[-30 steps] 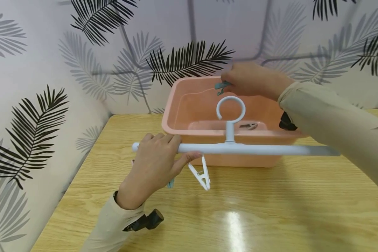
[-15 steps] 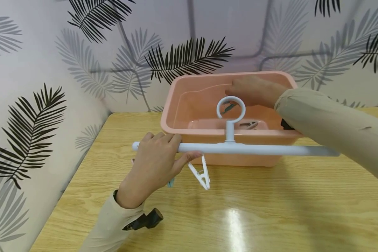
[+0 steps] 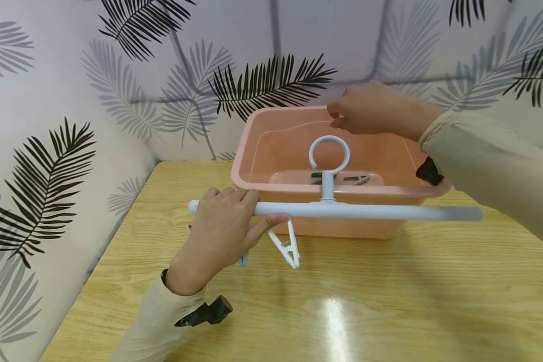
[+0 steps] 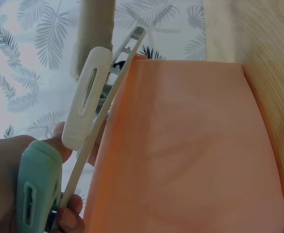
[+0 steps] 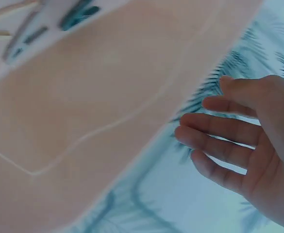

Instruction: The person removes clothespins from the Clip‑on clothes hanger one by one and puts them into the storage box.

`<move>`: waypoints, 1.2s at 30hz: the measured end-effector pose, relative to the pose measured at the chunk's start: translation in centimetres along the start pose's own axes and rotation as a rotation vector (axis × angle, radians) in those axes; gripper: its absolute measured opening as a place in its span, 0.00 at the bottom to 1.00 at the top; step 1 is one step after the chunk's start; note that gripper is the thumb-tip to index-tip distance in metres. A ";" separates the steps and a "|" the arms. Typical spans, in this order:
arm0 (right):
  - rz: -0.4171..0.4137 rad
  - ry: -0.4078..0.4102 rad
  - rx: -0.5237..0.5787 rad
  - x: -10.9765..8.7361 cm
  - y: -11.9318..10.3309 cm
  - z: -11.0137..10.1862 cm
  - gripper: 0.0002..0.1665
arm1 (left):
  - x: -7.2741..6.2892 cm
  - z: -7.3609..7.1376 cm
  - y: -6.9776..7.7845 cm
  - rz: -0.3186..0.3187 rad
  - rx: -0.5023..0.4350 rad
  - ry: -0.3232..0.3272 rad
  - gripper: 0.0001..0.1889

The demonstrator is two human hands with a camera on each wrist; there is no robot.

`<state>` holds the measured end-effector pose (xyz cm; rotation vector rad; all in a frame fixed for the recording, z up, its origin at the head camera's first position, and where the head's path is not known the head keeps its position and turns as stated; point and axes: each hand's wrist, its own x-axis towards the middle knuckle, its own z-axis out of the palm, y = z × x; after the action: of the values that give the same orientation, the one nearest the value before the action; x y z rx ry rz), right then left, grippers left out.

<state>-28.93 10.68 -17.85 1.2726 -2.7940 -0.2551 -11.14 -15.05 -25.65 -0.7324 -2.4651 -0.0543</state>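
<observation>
My left hand (image 3: 223, 226) grips the left part of a white clip hanger's bar (image 3: 366, 211), thumb along its near side. The hanger's round hook (image 3: 347, 151) stands up in front of the basin. From the bar hangs a white clip (image 3: 289, 250), beside a teal clip (image 4: 37, 189) mostly hidden by my left hand in the head view. My right hand (image 3: 371, 108) hovers over the far rim of the pink basin (image 3: 238, 171). Its loosely bent fingers (image 5: 219, 143) hold nothing. Inside the basin lie a dark teal clip (image 5: 78, 15) and a greyish clip (image 3: 359, 179).
The basin stands on a wood-grain table (image 3: 335, 286) against a wall covering (image 3: 298, 30) printed with palm leaves. Each wrist carries a black camera (image 3: 217, 310). In the head view, the hanger's bar crosses in front of the basin's near side.
My right hand lowered a teal clip into the basin and let it go there, then rose back to the far rim. My left hand keeps its hold on the hanger.
</observation>
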 end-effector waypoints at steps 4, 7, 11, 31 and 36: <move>-0.003 0.034 0.027 -1.9 -0.5 -2.0 0.12 | 0.1 -0.1 0.1 -0.004 -0.003 -0.008 0.37; -0.022 0.057 0.044 -3.7 -1.0 -3.1 0.12 | 0.3 -0.2 0.1 -0.010 -0.013 -0.005 0.37; -0.036 0.173 0.069 -6.9 -2.3 -3.6 0.10 | 0.6 -0.1 0.3 -0.002 -0.019 0.008 0.38; 0.113 0.565 0.228 -16.4 -9.2 6.0 0.21 | 1.2 0.4 0.7 0.014 -0.049 0.063 0.36; 0.086 0.695 0.274 -15.9 -9.4 8.0 0.34 | 1.2 0.6 0.7 0.018 -0.025 0.060 0.37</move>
<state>-12.42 17.59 -27.16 1.0116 -2.3040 0.4972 -11.88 -13.73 -25.62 -0.7533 -2.4043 -0.0989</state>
